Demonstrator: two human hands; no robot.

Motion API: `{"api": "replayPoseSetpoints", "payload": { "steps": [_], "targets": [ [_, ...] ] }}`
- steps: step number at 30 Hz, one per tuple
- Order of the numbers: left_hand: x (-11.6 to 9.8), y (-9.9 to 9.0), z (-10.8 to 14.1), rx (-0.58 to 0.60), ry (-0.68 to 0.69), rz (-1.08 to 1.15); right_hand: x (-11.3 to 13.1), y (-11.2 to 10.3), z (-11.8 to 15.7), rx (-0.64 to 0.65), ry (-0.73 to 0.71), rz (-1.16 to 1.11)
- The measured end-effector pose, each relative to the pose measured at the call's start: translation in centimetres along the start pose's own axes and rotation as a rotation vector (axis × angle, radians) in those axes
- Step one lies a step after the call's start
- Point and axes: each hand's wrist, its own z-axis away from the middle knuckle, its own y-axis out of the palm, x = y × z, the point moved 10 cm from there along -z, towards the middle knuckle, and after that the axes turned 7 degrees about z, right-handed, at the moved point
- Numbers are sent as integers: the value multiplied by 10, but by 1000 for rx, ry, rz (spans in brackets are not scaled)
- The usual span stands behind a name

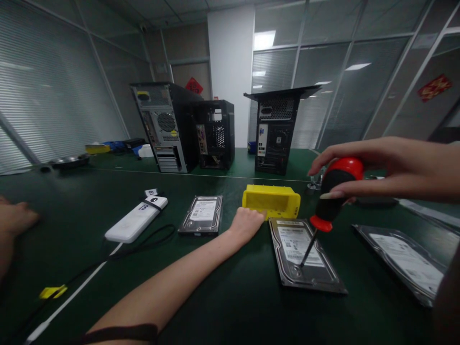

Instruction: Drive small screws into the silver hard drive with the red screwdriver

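My right hand (388, 167) grips a red and black screwdriver (332, 199) by its handle. The tool leans, and its tip meets the lower left part of a hard drive (305, 273) lying label up on the table. My left hand (247, 224) is closed, knuckles up, at the front edge of a yellow plastic bin (272, 196), just left of that drive's far corner. Its fingertips are partly hidden, and whatever they pinch does not show. A second hard drive (203, 214) lies left of my left hand, and a third (402, 258) lies at the right.
A white power strip (138, 218) with cables lies at the left, near another person's hand (16, 218). Computer cases (165, 127), (215, 134) and a third case (276, 129) stand at the back. A metal bowl (69, 161) sits far left on the green table (230, 306).
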Motion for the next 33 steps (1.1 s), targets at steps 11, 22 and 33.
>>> {"api": "replayPoseSetpoints", "payload": {
  "steps": [11, 22, 33],
  "targets": [
    [8, 3, -2, 22, -66, -18, 8, 11, 5, 69, -89, -40],
    [10, 6, -1, 22, -84, -2, 7, 12, 6, 110, -110, 22],
    [5, 4, -3, 19, -75, 1, 16, 8, 3, 57, -156, 15]
  ]
}}
